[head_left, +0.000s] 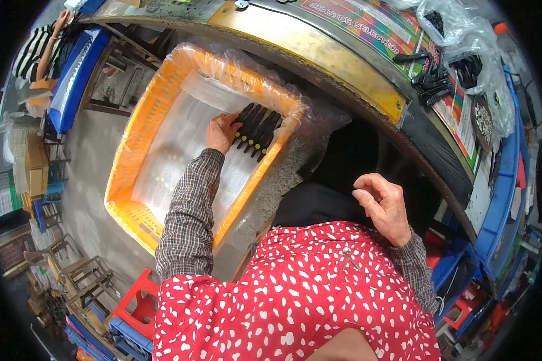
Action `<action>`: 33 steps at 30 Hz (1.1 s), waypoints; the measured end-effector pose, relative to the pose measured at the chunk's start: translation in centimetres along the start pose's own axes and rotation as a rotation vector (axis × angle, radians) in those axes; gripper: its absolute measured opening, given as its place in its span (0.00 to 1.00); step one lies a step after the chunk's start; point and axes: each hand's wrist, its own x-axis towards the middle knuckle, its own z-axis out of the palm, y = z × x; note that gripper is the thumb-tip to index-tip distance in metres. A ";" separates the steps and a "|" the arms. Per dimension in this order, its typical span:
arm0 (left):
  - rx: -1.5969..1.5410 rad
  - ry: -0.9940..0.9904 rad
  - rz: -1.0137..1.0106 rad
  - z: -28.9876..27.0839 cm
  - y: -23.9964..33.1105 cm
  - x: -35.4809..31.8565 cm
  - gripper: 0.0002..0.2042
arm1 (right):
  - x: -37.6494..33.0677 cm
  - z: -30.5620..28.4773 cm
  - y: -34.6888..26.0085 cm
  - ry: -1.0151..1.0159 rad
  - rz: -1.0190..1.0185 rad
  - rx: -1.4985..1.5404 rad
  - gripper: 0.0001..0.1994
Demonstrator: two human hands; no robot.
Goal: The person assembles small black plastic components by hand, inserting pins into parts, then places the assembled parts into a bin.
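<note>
In the head view, the left hand [223,131] reaches into an orange crate [140,131], its fingers bent against the leftmost of a row of black pieces [260,127]; whether it is pinching that piece or merely touching it, I cannot tell. The row lies in the crate's far right corner, the pieces side by side and pointing the same way, with yellow round marks lining up near their lower ends; laying them like this probably saves room and makes them easy to count. The right hand [384,207] hangs above the lap, well apart from the crate, fingers loosely curled and nothing visible between them. The crate has slotted walls and a clear plastic liner [247,65] drawn over its rim, presumably so that nothing slips through or gets scuffed; apart from the row, most of its pale bottom shows bare. Beyond it, the table [319,53] carries more black pieces lying loosely [433,84], a crumpled clear plastic bag [501,69] with something dark inside, and a cluster of small silvery pieces [483,120], too small to tell whether a container holds them
</note>
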 end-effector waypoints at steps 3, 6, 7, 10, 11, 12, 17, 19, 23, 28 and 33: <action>-0.013 0.044 0.022 0.5 0.3 0.1 0.14 | -0.1 0.0 -0.1 0.002 0.000 -0.006 0.06; -0.005 0.059 0.002 0.8 0.5 0.1 0.14 | -0.1 -0.2 -0.2 0.003 0.003 -0.005 0.06; -0.004 0.057 0.006 1.0 0.4 0.1 0.14 | -0.1 -0.3 -0.1 0.007 0.003 -0.003 0.06; -0.062 0.126 0.049 1.4 0.4 -0.1 0.14 | -0.2 -0.6 -0.2 0.011 0.005 0.005 0.06; -0.059 0.151 0.048 1.5 0.5 -0.1 0.14 | -0.3 -0.7 -0.3 0.007 0.005 -0.005 0.07; -0.057 0.177 0.049 1.5 0.8 -0.1 0.13 | -0.3 -0.9 -0.5 0.003 0.005 -0.015 0.07; -0.019 0.215 0.019 2.5 0.4 0.0 0.14 | -1.2 -2.2 -2.4 0.095 -0.243 -0.150 0.08; -0.026 0.236 0.005 2.6 -0.5 -0.3 0.14 | -1.8 -4.3 -4.8 0.020 -0.373 -0.190 0.09; -0.006 0.212 -0.015 2.3 0.5 -0.2 0.14 | -5.2 -10.2 -9.7 -0.067 -0.850 -0.168 0.20; 0.153 0.058 -0.066 1.4 1.7 -0.8 0.18 | -14.0 -13.8 -6.7 -0.419 -1.489 0.361 0.08; 0.194 0.008 -0.069 0.2 3.4 -0.5 0.17 | -10.5 -13.7 -16.4 -0.402 -1.515 0.268 0.07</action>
